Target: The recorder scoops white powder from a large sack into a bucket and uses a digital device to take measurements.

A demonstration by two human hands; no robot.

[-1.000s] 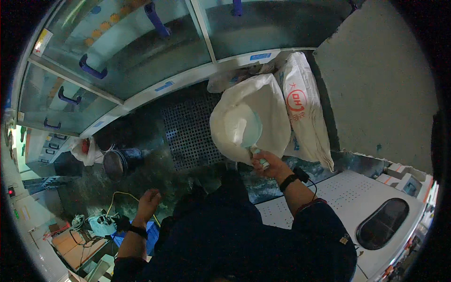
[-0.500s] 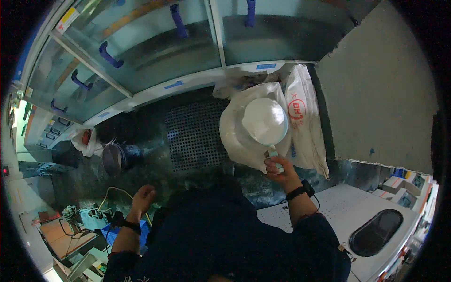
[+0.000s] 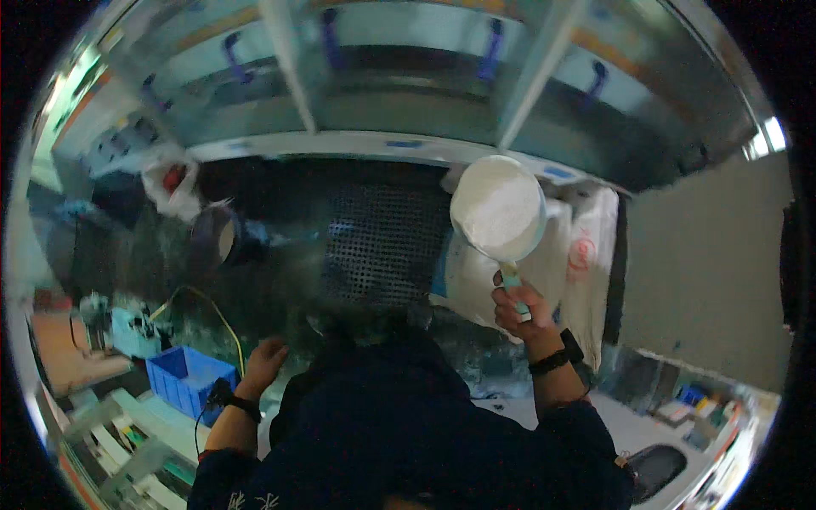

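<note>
My right hand (image 3: 520, 308) is closed around the pale green handle of a large round scoop (image 3: 544, 231). White powder or fine grains (image 3: 501, 208) fill the scoop nearly to its rim; it is held about level. Below and partly hidden by it lies a white sack (image 3: 476, 289). Beside that, on the right, a second white sack (image 3: 591, 246) with red print stretches along the wall. My left hand (image 3: 267, 360) hangs low over the floor, fingers loosely curled, with nothing visible in it.
A black perforated mat (image 3: 378, 242) covers the middle floor. Left of it are a dark bucket (image 3: 223, 238) and a white bag (image 3: 174, 187). A blue crate (image 3: 187, 378) stands near my left arm. Glass doors with purple handles (image 3: 490, 51) line the far side; a grey panel (image 3: 701, 280) borders the right.
The filled scoop in my right hand has come up off the white sack and looks larger. My view has swung left, bringing more glass doors and the blue crate into sight.
</note>
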